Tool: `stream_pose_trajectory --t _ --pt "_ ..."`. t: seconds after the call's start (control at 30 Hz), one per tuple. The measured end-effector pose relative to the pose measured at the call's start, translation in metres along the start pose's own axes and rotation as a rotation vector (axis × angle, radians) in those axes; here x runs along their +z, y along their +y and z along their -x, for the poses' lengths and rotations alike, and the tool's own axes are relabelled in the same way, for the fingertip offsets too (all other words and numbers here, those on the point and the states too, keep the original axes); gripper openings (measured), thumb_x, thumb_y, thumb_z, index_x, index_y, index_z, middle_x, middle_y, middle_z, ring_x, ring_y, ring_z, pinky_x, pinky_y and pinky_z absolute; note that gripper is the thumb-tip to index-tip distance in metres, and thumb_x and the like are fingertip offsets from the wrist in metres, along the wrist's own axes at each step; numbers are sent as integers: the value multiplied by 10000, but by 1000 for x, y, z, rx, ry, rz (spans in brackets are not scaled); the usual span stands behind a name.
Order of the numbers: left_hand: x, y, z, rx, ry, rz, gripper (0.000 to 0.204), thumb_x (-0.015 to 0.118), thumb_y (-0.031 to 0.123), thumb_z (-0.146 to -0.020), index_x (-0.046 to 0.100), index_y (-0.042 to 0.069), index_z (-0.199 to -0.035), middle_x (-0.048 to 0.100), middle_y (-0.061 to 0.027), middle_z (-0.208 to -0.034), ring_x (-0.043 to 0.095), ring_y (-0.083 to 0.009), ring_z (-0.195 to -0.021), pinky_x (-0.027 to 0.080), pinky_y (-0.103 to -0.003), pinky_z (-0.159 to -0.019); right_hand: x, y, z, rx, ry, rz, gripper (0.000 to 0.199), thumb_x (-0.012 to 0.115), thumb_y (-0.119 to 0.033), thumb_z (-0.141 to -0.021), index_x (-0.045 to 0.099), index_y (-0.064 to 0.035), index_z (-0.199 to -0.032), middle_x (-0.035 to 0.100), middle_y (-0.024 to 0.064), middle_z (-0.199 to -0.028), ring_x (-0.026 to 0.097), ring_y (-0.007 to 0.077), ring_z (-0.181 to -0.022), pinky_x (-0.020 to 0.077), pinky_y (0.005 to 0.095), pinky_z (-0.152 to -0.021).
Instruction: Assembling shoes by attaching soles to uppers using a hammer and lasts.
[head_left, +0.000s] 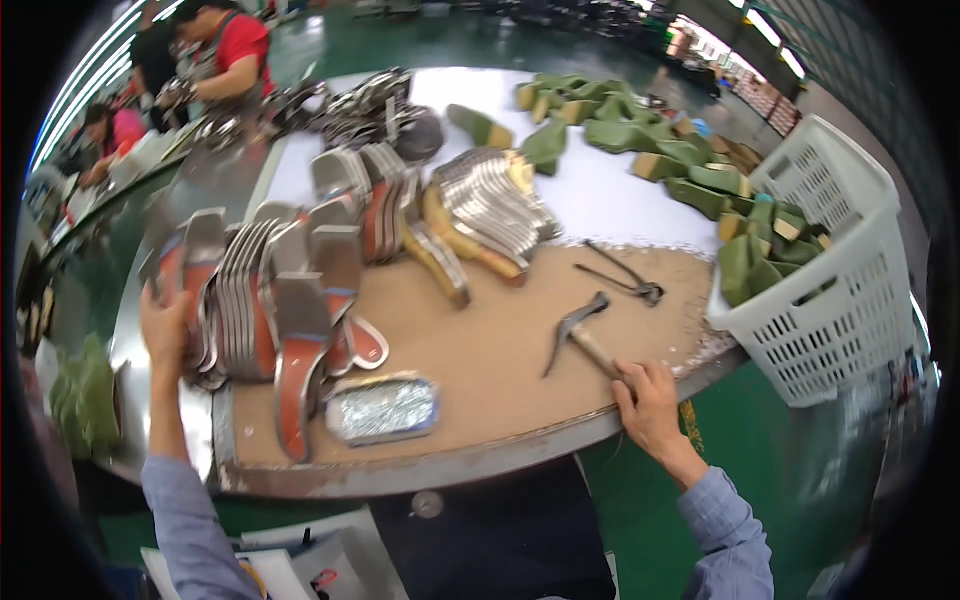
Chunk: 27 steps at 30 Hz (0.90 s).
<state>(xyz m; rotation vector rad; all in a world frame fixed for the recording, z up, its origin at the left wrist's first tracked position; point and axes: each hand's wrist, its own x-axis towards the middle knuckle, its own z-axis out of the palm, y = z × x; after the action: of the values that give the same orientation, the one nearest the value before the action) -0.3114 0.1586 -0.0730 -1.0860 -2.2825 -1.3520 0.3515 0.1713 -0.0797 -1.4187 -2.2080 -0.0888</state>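
At the left of the bench, my left hand (165, 325) is closed around the edge of a shoe insole (172, 262) beside a standing row of insoles (240, 300). These have orange-red faces and grey heel ends. My right hand (652, 405) grips the wooden handle end of a hammer (592, 345), whose dark curved head rests on the brown board. Pincers (625, 278) lie just beyond the hammer, their handles apart. Between my hands, near the front edge, sits a small box of shiny bits (385, 408), too fine to make out, perhaps tacks.
More insoles with yellowish edges (485, 215) stand farther back. Green shoe lasts (640, 130) spread over the white far end and pile against a white plastic basket (820, 290) at right. A metal rim (400, 478) borders the bench. Other people (235, 60) work at far left.
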Motion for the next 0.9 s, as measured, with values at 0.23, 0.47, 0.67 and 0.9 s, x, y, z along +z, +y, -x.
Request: stream_pose_trajectory --t 0.23,0.47,0.67,0.9 --pt "-23 60 18 -497 -407 1188 248 638 306 -854 572 75 -916 646 -51 -842 646 -172 -731 571 -318 -664 14 38 -93 249 142 -479 325 569 -158 -917 529 0 -1198 606 157 -984 595 221 -848 487 321 -767" --pt "-51 24 37 -154 -666 1491 346 394 231 -1010 455 103 -1325 605 7 -845 647 -218 -906 560 -457 -834 118 82 -319 399 139 -37 592 594 -374 -855 408 -55 -1318 463 247 -1233 525 420 -1069 387 536 -903" --pt "-92 111 69 -380 -281 1324 492 320 210 -1031 157 146 -1491 593 -59 -1189 589 -49 -704 503 -191 -532 176 102 -414 569 -186 117 918 713 -549 -668 318 -210 -1424 382 257 -1333 510 411 -1161 447 473 -924" --pt "-87 169 121 -391 -331 1066 396 412 188 -994 388 27 -1354 547 -64 -1192 561 -29 -730 484 -161 -518 126 138 -364 455 -177 -303 727 645 -439 -726 426 -72 -1313 553 181 -1120 587 291 -990 491 398 -845"
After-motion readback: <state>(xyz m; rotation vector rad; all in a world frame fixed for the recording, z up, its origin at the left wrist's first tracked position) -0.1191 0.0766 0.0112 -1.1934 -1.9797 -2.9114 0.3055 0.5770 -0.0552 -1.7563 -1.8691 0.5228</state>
